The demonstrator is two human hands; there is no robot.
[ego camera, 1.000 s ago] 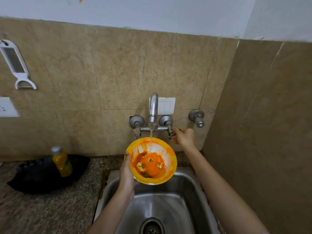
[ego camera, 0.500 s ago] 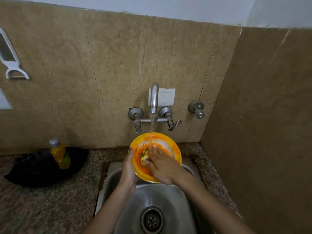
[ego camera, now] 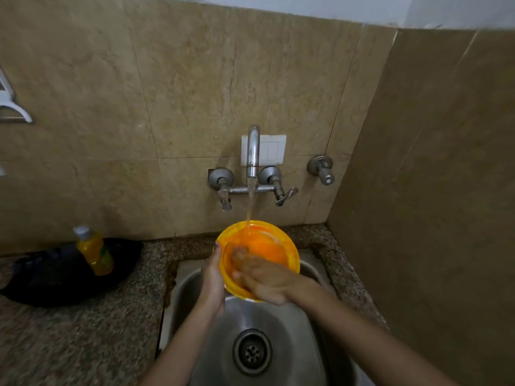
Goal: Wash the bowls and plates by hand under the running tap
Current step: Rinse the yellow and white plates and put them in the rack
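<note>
Left hand [ego camera: 213, 277] grips the left rim of the orange bowl [ego camera: 278, 242], tilted above the sink [ego camera: 281, 319]. Right hand [ego camera: 267, 280] lies uncurled inside, fingers on the soiled wall. Water from the tap [ego camera: 253, 151] lands at the far rim. Rub in circles while turning the bowl.

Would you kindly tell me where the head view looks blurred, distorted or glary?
Head view: the right hand inside the orange bowl is smeared by motion; the wide lens bows the wall tile lines; soft glare lies on the steel sink.
</note>
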